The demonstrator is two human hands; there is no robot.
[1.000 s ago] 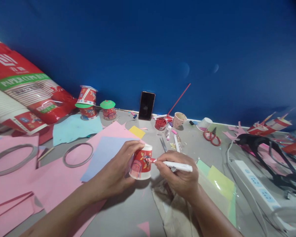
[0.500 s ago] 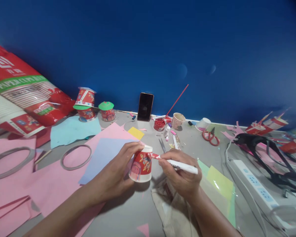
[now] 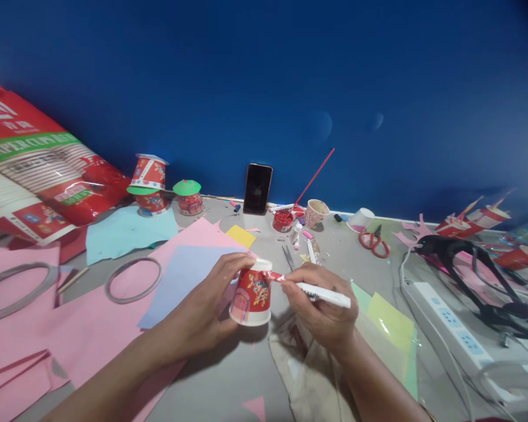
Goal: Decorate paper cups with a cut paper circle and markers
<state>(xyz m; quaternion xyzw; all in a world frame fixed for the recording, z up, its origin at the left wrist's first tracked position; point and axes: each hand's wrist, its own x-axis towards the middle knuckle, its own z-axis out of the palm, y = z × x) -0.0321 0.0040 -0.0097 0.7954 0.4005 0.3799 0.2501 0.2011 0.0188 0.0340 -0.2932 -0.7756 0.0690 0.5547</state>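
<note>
My left hand (image 3: 211, 299) is closed round the left side of an upside-down paper cup (image 3: 259, 293), red with a printed pattern and white at base and rim. A pinkish patch is drawn on the cup's lower left. In my right hand (image 3: 323, 305) is a white marker (image 3: 325, 294) with a red tip end, which meets the cup's upper right side. Under my right wrist lies a beige cloth (image 3: 308, 375). Open-bladed scissors (image 3: 288, 257) lie just beyond my right hand, their handles hidden behind it.
Pink sheets (image 3: 97, 334) and a blue sheet (image 3: 171, 287) spread at left. Behind them stand stacked cups (image 3: 149, 181) and a paper-cup bag (image 3: 39, 158). A phone (image 3: 257, 190) leans on the blue wall. Red-handled scissors (image 3: 374, 241) and a power strip (image 3: 453, 328) are at right.
The marker tip has shifted slightly left against the cup's upper side, and the cup looks turned a little. The whole view has drifted slightly; both grips stay the same.
</note>
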